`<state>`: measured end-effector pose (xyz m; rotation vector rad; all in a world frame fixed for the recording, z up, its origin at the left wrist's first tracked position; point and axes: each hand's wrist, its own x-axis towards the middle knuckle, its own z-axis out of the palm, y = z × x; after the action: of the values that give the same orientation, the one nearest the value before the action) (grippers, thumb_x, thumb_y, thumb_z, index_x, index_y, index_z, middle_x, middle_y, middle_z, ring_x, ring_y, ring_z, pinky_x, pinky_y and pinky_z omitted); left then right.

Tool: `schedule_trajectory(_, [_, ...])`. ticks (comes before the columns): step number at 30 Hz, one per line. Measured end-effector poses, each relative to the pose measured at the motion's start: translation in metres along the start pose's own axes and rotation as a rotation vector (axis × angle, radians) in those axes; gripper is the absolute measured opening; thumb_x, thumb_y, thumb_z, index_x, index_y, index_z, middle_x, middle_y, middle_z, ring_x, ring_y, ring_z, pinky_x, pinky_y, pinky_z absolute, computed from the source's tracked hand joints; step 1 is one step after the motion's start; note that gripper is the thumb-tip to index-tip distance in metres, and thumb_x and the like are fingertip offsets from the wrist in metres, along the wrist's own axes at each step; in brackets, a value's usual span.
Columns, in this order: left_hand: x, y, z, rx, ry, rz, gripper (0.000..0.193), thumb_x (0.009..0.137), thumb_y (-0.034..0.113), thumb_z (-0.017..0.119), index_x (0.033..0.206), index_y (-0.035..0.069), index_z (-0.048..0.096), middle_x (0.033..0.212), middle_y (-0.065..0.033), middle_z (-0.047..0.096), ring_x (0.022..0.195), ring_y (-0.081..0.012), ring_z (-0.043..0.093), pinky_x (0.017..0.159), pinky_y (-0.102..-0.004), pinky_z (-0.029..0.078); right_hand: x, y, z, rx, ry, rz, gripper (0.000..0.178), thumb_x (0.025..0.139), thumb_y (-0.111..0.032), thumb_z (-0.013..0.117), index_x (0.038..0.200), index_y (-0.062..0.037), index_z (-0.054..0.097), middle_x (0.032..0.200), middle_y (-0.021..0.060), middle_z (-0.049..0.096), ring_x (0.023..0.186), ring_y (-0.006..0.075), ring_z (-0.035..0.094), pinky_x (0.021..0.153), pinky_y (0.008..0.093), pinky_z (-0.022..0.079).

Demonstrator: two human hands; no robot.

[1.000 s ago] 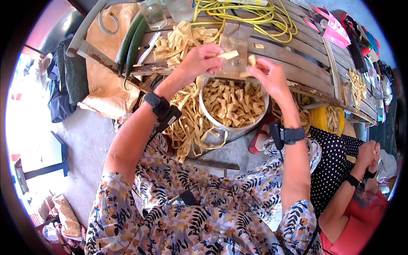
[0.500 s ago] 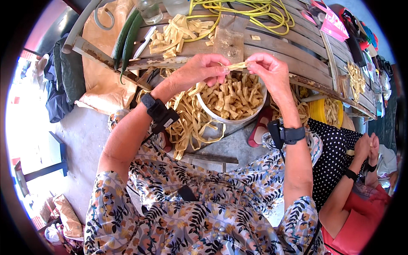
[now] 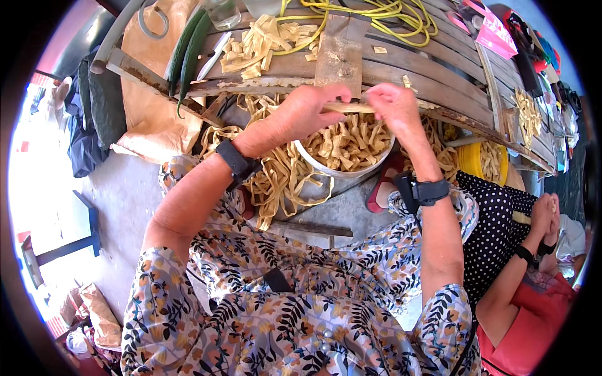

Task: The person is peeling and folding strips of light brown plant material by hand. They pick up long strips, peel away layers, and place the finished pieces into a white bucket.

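A flat, pale tan strip (image 3: 348, 108) stretches between my two hands, above the bucket. My left hand (image 3: 313, 111) pinches its left end, thumb underneath. At the other end my right hand (image 3: 396, 108) has its fingers closed near the strip's tip, slightly smeared by motion. Right below stands a white bucket (image 3: 338, 173) full of short tan knotted pieces (image 3: 348, 145). Long loose tan strips (image 3: 279, 178) hang in a tangled heap to the left of the bucket.
Ahead is a slatted wooden bench (image 3: 433, 69) bearing a small board (image 3: 339, 53), tan pieces (image 3: 266, 44), a white-handled knife (image 3: 214, 55), green cucumbers (image 3: 188, 53) and a yellow hose (image 3: 401, 31). To the right, a co-worker's hands (image 3: 544, 216) are near a yellow bucket (image 3: 470, 161).
The strip between my hands now looks flat and straight, where it was bunched and twisted. My hands have moved slightly down, and the right fingers have shifted.
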<state>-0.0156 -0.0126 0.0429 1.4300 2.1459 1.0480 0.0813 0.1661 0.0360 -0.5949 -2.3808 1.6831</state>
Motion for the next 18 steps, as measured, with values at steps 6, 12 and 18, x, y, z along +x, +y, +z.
schedule_trajectory(6, [-0.005,-0.017,-0.026,-0.160,0.015,-0.040,0.015,0.080,0.009,0.061,0.094,0.006,0.057,0.075,-0.0005,0.057,0.069,-0.0064,0.052,0.064,-0.0226,0.045,-0.002,0.010,-0.016,-0.026,-0.032,0.013,0.010,0.076,-0.009,0.061,0.079,0.0007,0.062,0.057,-0.0005,0.055,0.046,0.0049,0.044,0.043,0.0192,0.035])
schedule_trajectory(12, [-0.003,-0.033,-0.040,-0.097,-0.057,0.078,0.016,0.082,0.016,0.058,0.089,0.002,0.063,0.076,-0.0041,0.062,0.070,-0.0098,0.055,0.064,-0.0247,0.044,-0.018,-0.007,0.007,0.072,-0.699,0.170,0.017,0.080,-0.011,0.059,0.092,-0.0006,0.063,0.059,-0.0012,0.054,0.045,0.0036,0.041,0.041,0.0173,0.031])
schedule_trajectory(18, [0.002,-0.022,-0.015,-0.726,-0.243,-0.029,0.022,0.089,0.021,0.049,0.089,0.001,0.059,0.070,0.0005,0.055,0.063,-0.0075,0.051,0.056,-0.0201,0.041,-0.032,-0.037,0.018,0.545,-0.685,0.037,0.033,0.082,-0.021,0.061,0.107,-0.0006,0.058,0.078,0.0011,0.059,0.047,-0.0002,0.039,0.043,0.0140,0.029])
